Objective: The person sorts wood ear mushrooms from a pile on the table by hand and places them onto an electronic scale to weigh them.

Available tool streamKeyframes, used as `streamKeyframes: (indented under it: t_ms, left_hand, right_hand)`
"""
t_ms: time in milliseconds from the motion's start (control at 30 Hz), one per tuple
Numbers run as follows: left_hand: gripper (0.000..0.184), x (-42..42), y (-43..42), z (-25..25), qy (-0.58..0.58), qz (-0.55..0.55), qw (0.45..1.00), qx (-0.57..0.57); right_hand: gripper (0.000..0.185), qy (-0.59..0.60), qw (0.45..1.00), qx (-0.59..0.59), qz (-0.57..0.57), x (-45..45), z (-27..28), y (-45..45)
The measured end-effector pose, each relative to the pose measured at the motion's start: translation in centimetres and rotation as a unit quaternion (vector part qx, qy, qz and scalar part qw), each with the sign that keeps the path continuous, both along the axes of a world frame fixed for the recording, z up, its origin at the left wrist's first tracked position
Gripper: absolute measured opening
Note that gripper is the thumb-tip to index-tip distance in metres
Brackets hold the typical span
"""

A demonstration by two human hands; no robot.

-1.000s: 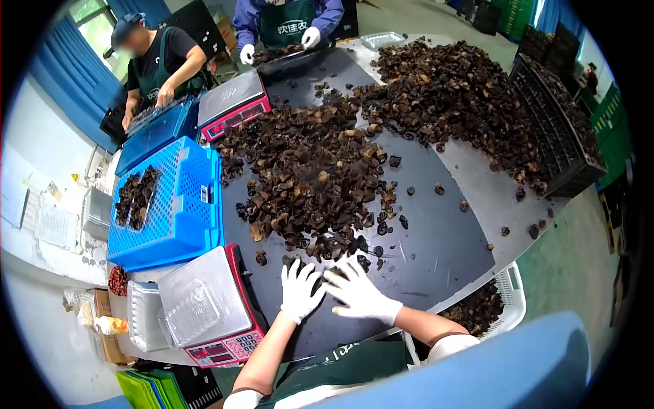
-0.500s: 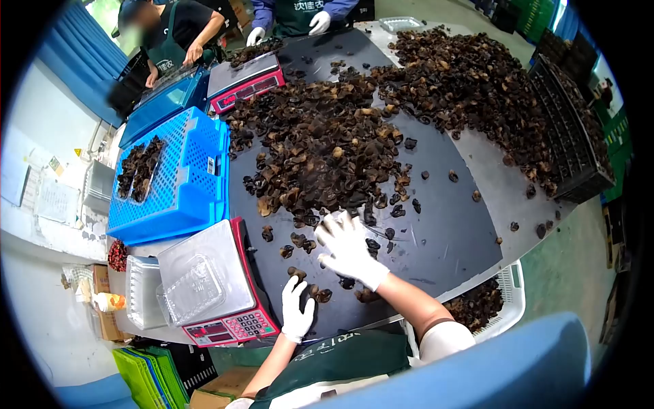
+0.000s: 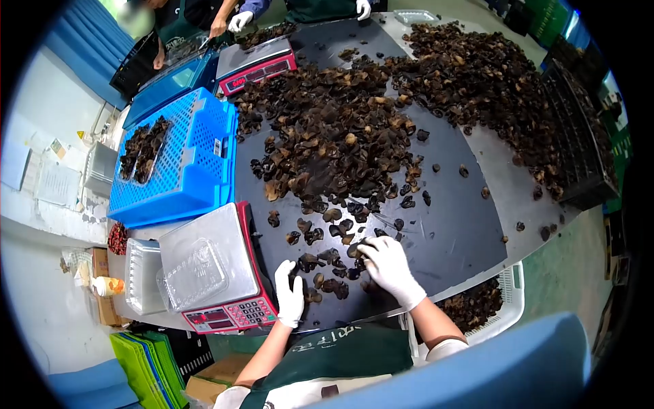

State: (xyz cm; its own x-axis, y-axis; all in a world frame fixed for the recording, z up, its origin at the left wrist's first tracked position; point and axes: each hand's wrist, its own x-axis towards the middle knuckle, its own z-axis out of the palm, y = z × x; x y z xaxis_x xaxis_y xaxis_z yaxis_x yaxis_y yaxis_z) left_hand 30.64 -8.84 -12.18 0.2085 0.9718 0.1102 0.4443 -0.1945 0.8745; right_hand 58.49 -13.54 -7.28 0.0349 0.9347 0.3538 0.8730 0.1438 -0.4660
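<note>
My left hand (image 3: 289, 294), in a white glove, rests at the near edge of the dark table mat with fingers stretched and thumb apart. Beside its thumb lie loose dark wood ear mushrooms (image 3: 334, 288). My right hand (image 3: 393, 273), also gloved in white, is over the mat with its fingers extended, fingertips touching a wood ear mushroom (image 3: 354, 250). Whether anything lies under that palm is hidden. Beyond both hands spreads a large pile of wood ear mushrooms (image 3: 334, 143). A clear plastic tray (image 3: 197, 273) sits on the red scale (image 3: 255, 312) left of my left hand.
A blue crate (image 3: 177, 198) bears a filled clear tray (image 3: 144, 153). Behind it is a second red scale (image 3: 255, 73). A white basket (image 3: 514, 300) of mushrooms stands below the near right edge. A black crate (image 3: 579, 150) is at right. Co-workers' hands (image 3: 240, 21) show across the table.
My right hand has drawn back toward me and right; more mushrooms now lie between my hands. My left hand has shifted slightly. The whole view has moved a little.
</note>
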Motion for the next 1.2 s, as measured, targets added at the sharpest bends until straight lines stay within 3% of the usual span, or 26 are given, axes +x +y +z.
streamKeyframes:
  t_ms: [100, 133, 200, 267, 333, 400, 467, 533, 600, 667, 767, 800, 867, 933, 1000, 1067, 1100, 1200]
  left_hand:
    - [0.039, 0.5, 0.9, 0.7, 0.071, -0.035, 0.995, 0.057]
    - [0.039, 0.6, 1.3, 0.8, 0.071, -0.035, 0.995, 0.056]
    - [0.040, 0.5, 1.9, 0.9, 0.103, -0.050, 0.991, 0.076]
    - [0.040, 0.7, 2.3, 1.2, 0.099, -0.058, 0.990, 0.080]
    - [0.041, 1.1, 2.6, 1.9, 0.141, -0.072, 0.983, 0.094]
    - [0.037, 2.0, 2.9, 2.8, 0.145, -0.070, 0.979, 0.128]
    - [0.027, 2.6, 3.0, 4.1, 0.140, -0.147, 0.967, 0.156]
    - [0.010, 3.2, 2.3, 5.5, 0.130, -0.226, 0.957, 0.125]
    - [0.011, 2.6, 0.7, 7.2, 0.194, -0.307, 0.928, 0.083]
    - [0.027, 1.1, -0.6, 8.2, 0.309, -0.388, 0.869, 0.007]
    - [0.040, -0.8, -2.6, 7.2, 0.462, -0.408, 0.784, -0.070]
    - [0.038, -1.2, -2.9, 6.8, 0.464, -0.414, 0.778, -0.090]
    - [0.037, -1.6, -3.5, 5.9, 0.464, -0.402, 0.785, -0.087]
    - [0.036, -1.6, -3.5, 5.0, 0.463, -0.405, 0.785, -0.080]
    - [0.035, -1.6, -3.5, 4.7, 0.462, -0.402, 0.787, -0.072]
    - [0.031, -1.7, -3.6, 4.6, 0.448, -0.407, 0.794, -0.064]
    - [0.026, -1.8, -3.7, 4.3, 0.425, -0.397, 0.810, -0.070]
    - [0.021, -2.0, -3.7, 3.9, 0.399, -0.393, 0.825, -0.078]
  right_hand:
    - [0.031, 0.058, 0.998, -0.036, 0.007, 1.6, -2.7, -1.3]
    - [0.024, 0.085, 0.996, 0.001, -0.008, 2.0, -2.6, -1.5]
    - [0.013, 0.368, 0.910, -0.145, -0.121, 3.3, 0.7, -2.6]
    - [0.008, 0.598, 0.785, -0.097, -0.131, 6.2, 2.4, -4.6]
    - [0.010, 0.650, 0.747, -0.051, -0.127, 8.5, 1.7, -6.7]
    - [0.012, 0.612, 0.771, -0.049, -0.169, 8.8, 1.4, -7.4]
    - [0.017, 0.452, 0.865, -0.106, -0.190, 7.6, 1.2, -7.6]
    - [0.029, 0.337, 0.916, -0.187, -0.115, 5.5, 2.6, -7.1]
    - [0.038, 0.123, 0.987, -0.100, -0.035, 2.9, 0.6, -7.3]
    - [0.042, 0.061, 0.988, -0.134, -0.049, 1.8, -0.6, -7.6]
    - [0.039, 0.082, 0.987, -0.115, -0.076, 1.9, -1.9, -8.2]
    - [0.038, 0.099, 0.983, -0.122, -0.095, 1.9, -1.9, -8.4]
    - [0.038, 0.098, 0.983, -0.114, -0.103, 1.2, -1.2, -7.9]
    - [0.040, 0.108, 0.993, -0.042, -0.035, -0.3, 0.0, -6.3]
    - [0.057, 0.057, 0.998, -0.025, -0.023, -3.1, -1.1, -4.9]
    - [0.061, -0.029, 0.999, -0.035, -0.016, -5.0, -0.9, -3.8]
    - [0.049, -0.040, 0.999, -0.011, -0.028, -5.7, -1.9, -3.3]
    - [0.036, 0.022, 0.999, -0.027, -0.033, -5.4, -4.2, -4.2]
